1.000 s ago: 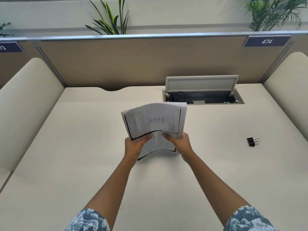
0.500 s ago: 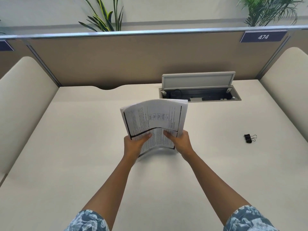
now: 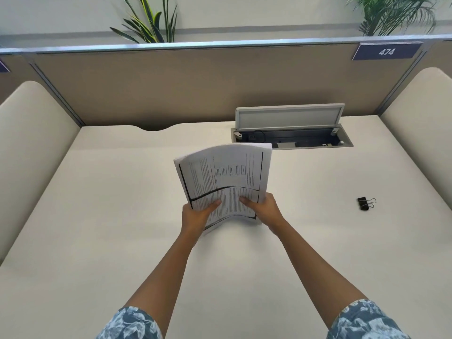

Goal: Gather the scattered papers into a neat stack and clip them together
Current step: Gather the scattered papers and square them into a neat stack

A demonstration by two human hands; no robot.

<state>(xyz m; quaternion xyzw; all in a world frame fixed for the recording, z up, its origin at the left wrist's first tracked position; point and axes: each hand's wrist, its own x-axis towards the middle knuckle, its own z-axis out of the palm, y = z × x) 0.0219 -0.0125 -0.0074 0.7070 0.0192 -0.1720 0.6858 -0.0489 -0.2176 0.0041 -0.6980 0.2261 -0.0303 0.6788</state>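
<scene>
A stack of printed papers [image 3: 225,174] stands upright on its lower edge at the middle of the desk, bowed and leaning away from me. My left hand [image 3: 195,215] grips its lower left side, thumb on the front sheet. My right hand [image 3: 264,209] grips the lower right side the same way. A black binder clip [image 3: 364,203] with wire handles lies alone on the desk, well to the right of the stack and of both hands.
The cream desk [image 3: 97,216] is walled by a tan partition [image 3: 195,86] at the back and padded side panels. An open cable hatch [image 3: 291,133] with its lid raised sits just behind the stack. Plants stand beyond the partition.
The stack stays gripped by both hands in the same upright pose; it shows slightly less bend at the bottom. The view has shifted a little.
</scene>
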